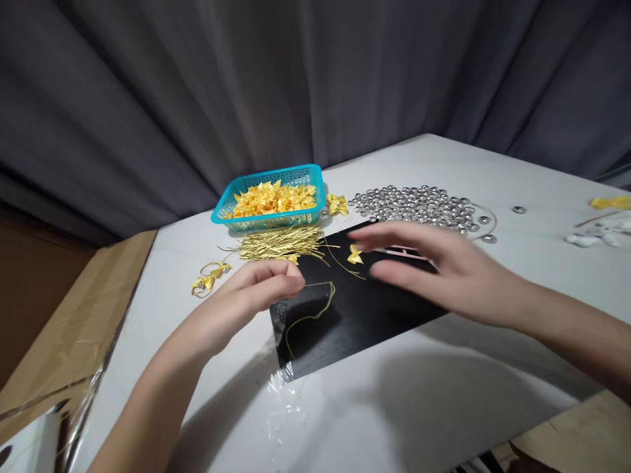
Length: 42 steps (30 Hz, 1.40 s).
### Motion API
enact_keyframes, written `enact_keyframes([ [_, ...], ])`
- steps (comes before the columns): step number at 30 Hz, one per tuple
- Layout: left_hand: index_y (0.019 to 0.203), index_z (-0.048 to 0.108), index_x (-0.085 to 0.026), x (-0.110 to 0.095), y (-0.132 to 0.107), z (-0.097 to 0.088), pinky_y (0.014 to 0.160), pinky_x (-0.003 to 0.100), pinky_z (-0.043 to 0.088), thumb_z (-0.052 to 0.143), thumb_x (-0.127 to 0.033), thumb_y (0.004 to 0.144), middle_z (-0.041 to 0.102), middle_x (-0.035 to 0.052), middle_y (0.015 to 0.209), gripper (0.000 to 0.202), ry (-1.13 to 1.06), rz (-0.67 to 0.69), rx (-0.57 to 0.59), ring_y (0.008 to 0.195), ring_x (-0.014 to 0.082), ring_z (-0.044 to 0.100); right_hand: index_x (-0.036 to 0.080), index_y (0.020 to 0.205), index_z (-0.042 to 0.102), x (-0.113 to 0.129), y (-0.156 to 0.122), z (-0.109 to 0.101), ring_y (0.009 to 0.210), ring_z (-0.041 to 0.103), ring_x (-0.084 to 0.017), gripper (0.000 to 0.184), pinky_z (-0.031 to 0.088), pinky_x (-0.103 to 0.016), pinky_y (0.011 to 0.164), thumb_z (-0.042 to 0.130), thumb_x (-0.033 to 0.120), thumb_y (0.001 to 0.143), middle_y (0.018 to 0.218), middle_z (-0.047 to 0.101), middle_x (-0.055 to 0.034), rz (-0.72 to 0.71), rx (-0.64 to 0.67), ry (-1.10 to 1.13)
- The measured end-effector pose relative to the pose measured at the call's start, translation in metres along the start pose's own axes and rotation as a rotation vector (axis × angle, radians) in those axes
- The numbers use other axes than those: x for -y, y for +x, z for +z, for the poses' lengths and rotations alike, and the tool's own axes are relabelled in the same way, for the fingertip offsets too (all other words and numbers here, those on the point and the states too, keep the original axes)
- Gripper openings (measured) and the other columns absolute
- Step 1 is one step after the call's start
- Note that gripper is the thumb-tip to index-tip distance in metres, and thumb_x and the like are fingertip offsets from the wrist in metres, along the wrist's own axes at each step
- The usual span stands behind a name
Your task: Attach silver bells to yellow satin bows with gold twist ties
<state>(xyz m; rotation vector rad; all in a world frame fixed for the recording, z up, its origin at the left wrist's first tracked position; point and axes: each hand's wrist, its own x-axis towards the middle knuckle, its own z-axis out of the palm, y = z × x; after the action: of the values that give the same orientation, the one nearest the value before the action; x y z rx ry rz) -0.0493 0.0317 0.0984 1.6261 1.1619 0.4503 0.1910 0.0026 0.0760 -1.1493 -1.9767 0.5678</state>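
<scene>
Plausibly the thin gold wire (315, 305), looped on the black mat (374, 322) at frame centre and seemingly pinched by the left hand (256, 289), could snag or slip free if the right hand (434, 266), spread and blurred above the yellow bow (354, 255), brushes it toward the silver beads (419, 203) on the desk (444, 407).

basket (315, 179): turquoise, mesh-patterned
bows (273, 199): yellow
wire ties (280, 243): shiny gold
beads (419, 203): silver
mat (355, 315): black
table (444, 407): white
curtain (197, 85): grey

Thin gold wire (315, 314) loops across the black mat (374, 309); small yellow bow (354, 255) lies seemingly flat just beyond.
</scene>
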Motion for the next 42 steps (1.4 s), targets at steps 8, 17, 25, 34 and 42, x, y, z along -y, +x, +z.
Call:
enact_keyframes([
  [8, 0.055, 0.046, -0.019, -0.002, 0.009, -0.011, 0.045, 0.022, 0.018, 0.052, -0.026, 0.077, 0.029, -0.0057, 0.055, 0.023, -0.049, 0.007, -0.108, 0.049, 0.0092, 0.021, 0.012, 0.082, 0.071, 0.023, 0.07, 0.029, 0.075, 0.065, -0.013, 0.012, 0.05, -0.024, 0.069, 0.06, 0.014, 0.08, 0.076, 0.071, -0.0021, -0.025, 0.42, 0.205],
  [17, 0.061, 0.052, -0.018, 0.006, 0.023, 0.005, 0.047, 0.021, 0.025, 0.054, -0.039, 0.081, 0.038, -0.0045, 0.058, 0.029, -0.23, 0.066, -0.438, 0.052, 0.0089, 0.03, 0.019, 0.087, 0.066, 0.008, 0.072, 0.044, 0.093, 0.065, -0.013, 0.016, 0.043, -0.029, 0.092, 0.052, 0.027, 0.089, 0.092, 0.071, -0.0002, 0.145, 0.112, 0.81],
  [25, 0.09, 0.07, -0.021, -0.005, 0.04, 0.026, 0.051, 0.018, 0.035, 0.067, -0.027, 0.073, 0.065, -0.0017, 0.075, 0.019, -0.256, 0.204, -0.48, 0.062, 0.0094, 0.048, 0.018, 0.084, 0.074, 0.005, 0.069, 0.044, 0.108, 0.059, -0.018, 0.015, 0.035, -0.034, 0.103, 0.067, 0.028, 0.077, 0.102, 0.07, -0.0061, 0.367, 0.083, 1.16],
  [34, 0.065, 0.065, -0.019, 0.0, 0.043, 0.03, 0.058, 0.016, 0.038, 0.065, -0.028, 0.076, 0.041, -0.0064, 0.048, 0.014, -0.331, 0.185, -0.385, 0.054, 0.0078, 0.04, 0.017, 0.084, 0.074, 0.0, 0.07, 0.045, 0.101, 0.062, -0.015, 0.015, 0.044, -0.027, 0.094, 0.072, 0.027, 0.073, 0.098, 0.071, -0.006, 0.426, 0.029, 1.221],
  [42, 0.07, 0.056, -0.018, 0.006, 0.041, 0.029, 0.05, 0.018, 0.031, 0.054, -0.026, 0.083, 0.043, -0.0047, 0.058, 0.015, -0.335, 0.166, -0.281, 0.055, 0.0085, 0.038, 0.019, 0.076, 0.073, -0.002, 0.071, 0.047, 0.084, 0.064, -0.013, 0.009, 0.047, -0.027, 0.085, 0.068, 0.027, 0.076, 0.083, 0.071, -0.0023, 0.419, 0.012, 1.22],
])
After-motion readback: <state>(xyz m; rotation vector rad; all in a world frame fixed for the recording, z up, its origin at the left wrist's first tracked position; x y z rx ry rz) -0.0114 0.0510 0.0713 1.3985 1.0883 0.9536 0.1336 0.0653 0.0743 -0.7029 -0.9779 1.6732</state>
